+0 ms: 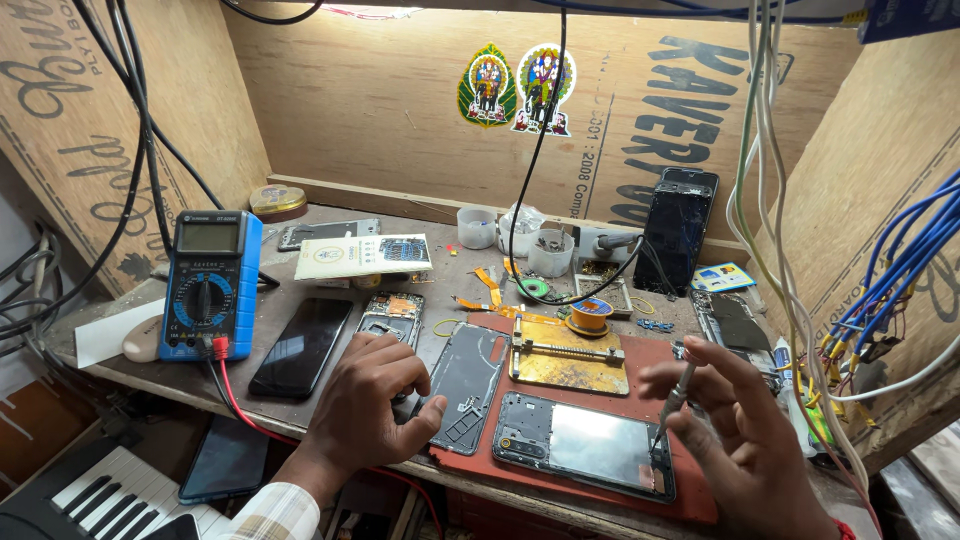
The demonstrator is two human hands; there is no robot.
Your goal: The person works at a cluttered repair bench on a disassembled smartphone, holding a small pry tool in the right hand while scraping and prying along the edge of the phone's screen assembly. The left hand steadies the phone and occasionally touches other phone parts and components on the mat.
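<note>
Bench inventory, head view.

1. Opened phone, back off, metal shield showing; lies flat on the red mat at the bench's front edge, directly below the right hand. Mat presumably there to stop parts sliding.
2. Right hand: fingers curled round a thin metal tool, prob. a screwdriver or tweezers, too slim to tell. Held pen-style, tip angled down at the phone's right end, for fine work.
3. Left hand: loosely curled, knuckles up, holding nothing; fingertips rest on the bench beside a detached back cover, likely to brace.
4. Back cover: dark, inner side up, partly on the mat, just left of the opened phone.
5. Brass holding jig: behind the phone, unused.
6. Solder reel: just behind the jig.
7. Blue multimeter: far left, propped up, red lead trailing off the front edge.
8. Black phone, screen up, between meter and left hand.
9. Cracked phone leaning against the plywood back wall.
10. Small white cups at the rear, within reach.
</note>
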